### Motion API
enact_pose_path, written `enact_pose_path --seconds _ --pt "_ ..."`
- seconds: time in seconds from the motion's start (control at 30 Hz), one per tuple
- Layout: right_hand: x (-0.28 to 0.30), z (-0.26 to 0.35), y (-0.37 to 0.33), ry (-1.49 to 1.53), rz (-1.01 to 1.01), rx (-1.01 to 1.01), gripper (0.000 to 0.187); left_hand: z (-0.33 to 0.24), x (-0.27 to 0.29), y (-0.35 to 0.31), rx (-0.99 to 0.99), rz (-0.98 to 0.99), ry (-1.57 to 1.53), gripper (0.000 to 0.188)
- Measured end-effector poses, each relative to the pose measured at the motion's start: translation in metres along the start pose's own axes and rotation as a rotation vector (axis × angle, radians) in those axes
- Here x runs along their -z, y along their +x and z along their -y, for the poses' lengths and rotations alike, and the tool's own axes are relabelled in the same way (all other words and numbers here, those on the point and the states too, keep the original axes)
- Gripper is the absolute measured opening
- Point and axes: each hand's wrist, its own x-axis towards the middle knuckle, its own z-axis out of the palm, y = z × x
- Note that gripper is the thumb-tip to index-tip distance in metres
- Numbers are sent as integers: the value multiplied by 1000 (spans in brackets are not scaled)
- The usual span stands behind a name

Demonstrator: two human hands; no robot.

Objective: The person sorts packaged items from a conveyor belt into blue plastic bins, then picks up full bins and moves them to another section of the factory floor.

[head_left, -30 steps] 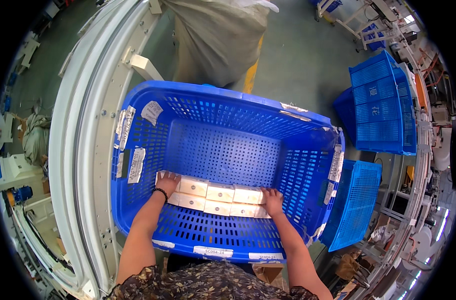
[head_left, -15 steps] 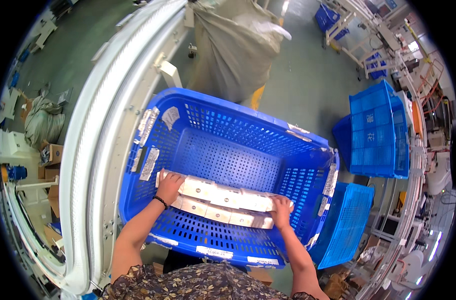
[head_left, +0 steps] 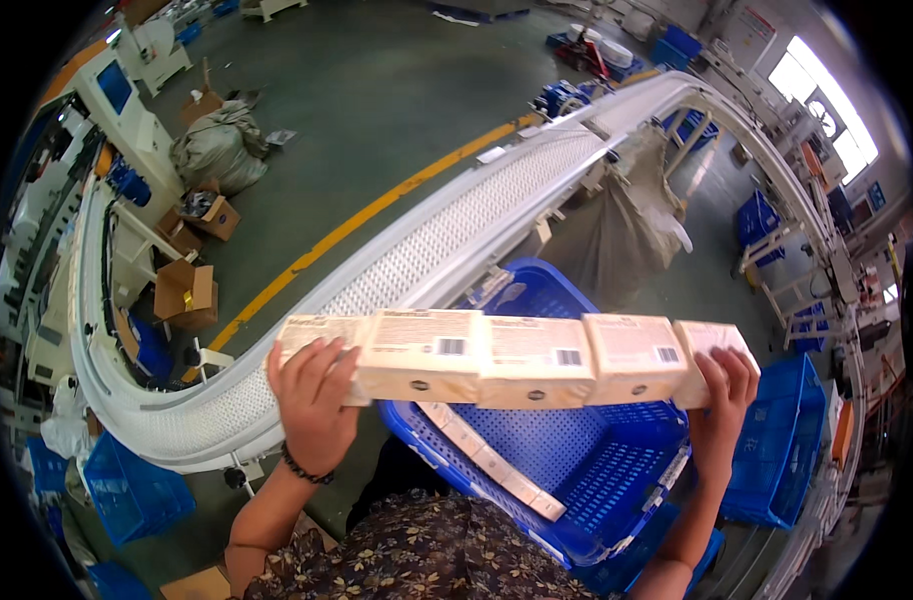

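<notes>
A row of several cream-coloured wrapped packs [head_left: 482, 362], pressed end to end with barcodes on the upward face, is held level in front of me. My left hand [head_left: 319, 405] is closed on the left end pack, fingers over its front. At the other end, my right hand [head_left: 722, 400] clasps the last pack, so the row is squeezed between both hands. Beneath it stands a blue perforated plastic crate [head_left: 617, 465], partly hidden by the packs. Another row of similar packs [head_left: 492, 462] lies inside, along the crate's near wall.
A curved white conveyor [head_left: 412, 255] with a textured belt runs past the crate's left side. Behind the crate hangs a large grey-green sack [head_left: 617, 225]. More blue crates [head_left: 777, 440] stand at right, and another blue crate [head_left: 137, 485] sits at lower left. Cardboard boxes [head_left: 187, 295] rest on the floor beyond the conveyor.
Both hands have lifted one row of packs up out of the crate, leaving another row inside. My view has swung left, bringing more of the conveyor into sight.
</notes>
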Motion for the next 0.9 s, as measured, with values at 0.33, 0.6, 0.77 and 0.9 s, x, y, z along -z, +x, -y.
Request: enact_pose_path --seconds 0.33,0.6,0.77,0.9 --pt "-182 222 178 371 452 580 63 132 83 -132 570 139 159 56" --pt "-239 235 158 508 661 671 81 217 81 -151 539 586 89 78" --pt "-230 103 49 769 320 125 54 157 109 -93 591 533 544 94" --pt "-291 -27 -193 470 554 -456 50 46 -18 -19 547 495 -770 33"
